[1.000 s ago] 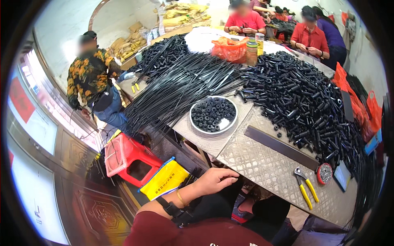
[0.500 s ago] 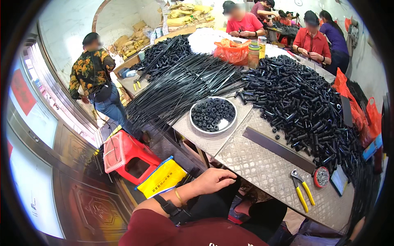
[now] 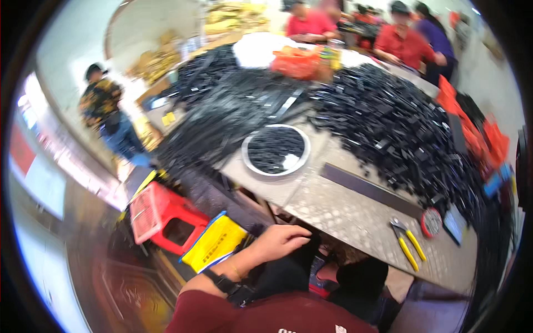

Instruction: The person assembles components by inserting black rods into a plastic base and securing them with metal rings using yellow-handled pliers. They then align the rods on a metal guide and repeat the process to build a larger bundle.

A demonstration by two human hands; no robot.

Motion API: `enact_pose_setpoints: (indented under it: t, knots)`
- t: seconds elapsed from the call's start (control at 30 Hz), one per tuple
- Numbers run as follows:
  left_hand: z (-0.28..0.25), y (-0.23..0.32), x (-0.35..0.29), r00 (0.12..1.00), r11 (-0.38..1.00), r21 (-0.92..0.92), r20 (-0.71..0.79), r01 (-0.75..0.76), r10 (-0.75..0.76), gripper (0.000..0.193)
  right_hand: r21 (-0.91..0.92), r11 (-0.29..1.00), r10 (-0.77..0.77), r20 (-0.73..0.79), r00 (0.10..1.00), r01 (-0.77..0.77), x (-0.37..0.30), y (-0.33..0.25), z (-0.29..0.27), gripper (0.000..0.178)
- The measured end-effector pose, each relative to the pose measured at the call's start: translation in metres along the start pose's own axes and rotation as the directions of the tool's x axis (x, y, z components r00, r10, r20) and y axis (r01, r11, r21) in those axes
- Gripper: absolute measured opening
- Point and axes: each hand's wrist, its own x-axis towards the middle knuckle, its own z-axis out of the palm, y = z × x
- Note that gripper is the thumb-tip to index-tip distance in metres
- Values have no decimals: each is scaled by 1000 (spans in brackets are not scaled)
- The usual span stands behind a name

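Note:
My left hand (image 3: 280,242) rests palm down over my dark-clothed leg, just off the near table edge. Its fingers are loosely stretched and it holds nothing. My right hand is out of the picture. On the table lie pliers with yellow handles (image 3: 415,244), beside a small red-rimmed round dish (image 3: 431,223). A long dark flat bar (image 3: 369,191) lies in front of a large heap of short black parts (image 3: 388,127). Left of the bar stands a white-rimmed round bowl (image 3: 272,174) of small black pieces. Motion blurs much of the view.
Long thin black rods (image 3: 222,111) spread across the table's left side. A red plastic stool (image 3: 166,213) and a yellow packet (image 3: 216,244) are at my left. Orange bags (image 3: 297,62) stand farther back. One person (image 3: 102,111) stands at far left; several others are beyond the table.
The whole view has shifted and blurred, so the table things sit farther left. A bit of forearm at the lower right edge has gone from view. My left hand stays on my leg.

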Motion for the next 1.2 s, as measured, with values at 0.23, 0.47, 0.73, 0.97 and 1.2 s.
enact_pose_setpoints:
  t: [0.23, 0.47, 0.73, 0.97, 1.2]
  knots:
    - [-16, -1, -34, 952, 955, -103, -100, 278, -288, 19, 170, 975, 111, 202, 973, -146, -21, 37, -68, 26]
    - [-8, -25, -35, 966, 938, -251, -41, 239, -257, 17, 668, 672, 522, -122, 844, -320, -56, -23, -189, 29]
    - [-1, -24, -40, 984, 937, -314, -34, 154, -173, 17, 975, -17, 598, -168, 784, 222, -55, -45, -255, 15]
    - [-26, 20, -44, 998, 996, -70, 40, 52, -50, 21, 983, -167, 185, -45, 982, 77, -140, -155, -157, 21]
    - [-50, 69, -26, 999, 976, -216, -16, -38, 35, 23, 878, 308, -141, -339, 930, 367, -179, -178, -265, 17]
